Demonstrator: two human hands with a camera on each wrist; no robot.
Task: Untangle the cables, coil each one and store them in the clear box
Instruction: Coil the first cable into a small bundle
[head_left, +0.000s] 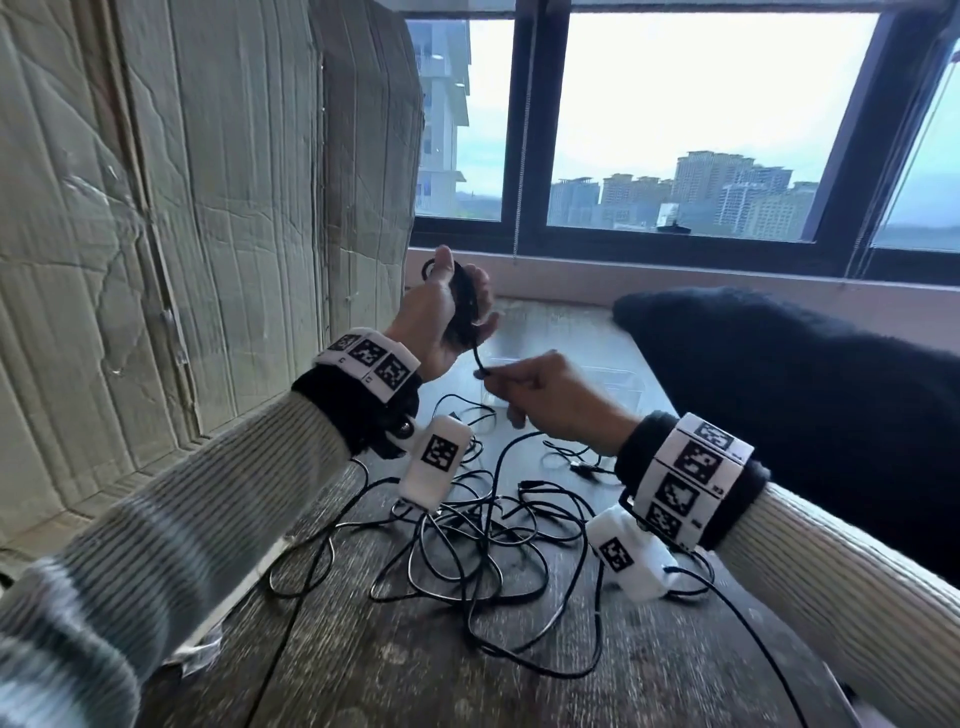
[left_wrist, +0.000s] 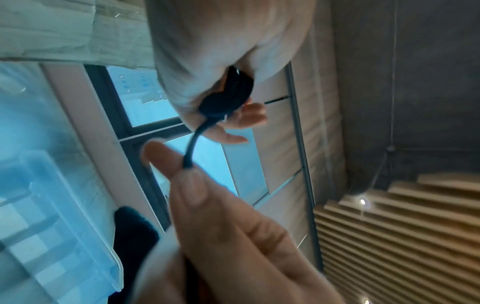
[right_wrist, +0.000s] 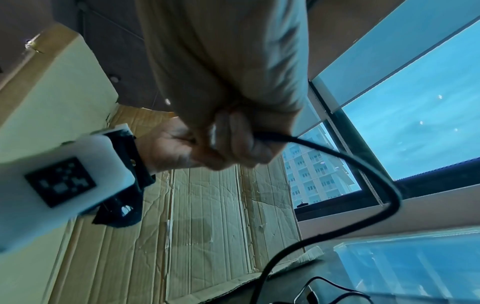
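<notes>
A large cardboard sheet (head_left: 208, 208) stands at nine o'clock of the wooden table (head_left: 649, 670); a window (head_left: 701, 119) fills twelve to two o'clock. A dark garment (head_left: 805, 389) lies at three o'clock. The clear box (head_left: 618, 384) sits just beyond the hands, near the centre, apparently empty. The tangled cables (head_left: 483, 525) sprawl at six o'clock on the table. Above them the left hand (head_left: 441, 317) clasps a small black coil (head_left: 462, 306), fingers curled round it, while the right hand (head_left: 550, 400) pinches the same cable's free run (head_left: 480, 364) between thumb and fingertips.

To finish this step well, the right hand should feed the run in even loops, with light tension, as the left holds the turns flat; the tail leads down into the tangle and may snag, so it should be drawn slowly.

The left wrist view alone shows the coil (left_wrist: 228, 94) seated in the palm and the pinch at close range. The right wrist view alone shows the cable (right_wrist: 363, 164) arcing down towards the table beside the box (right_wrist: 415, 267).
</notes>
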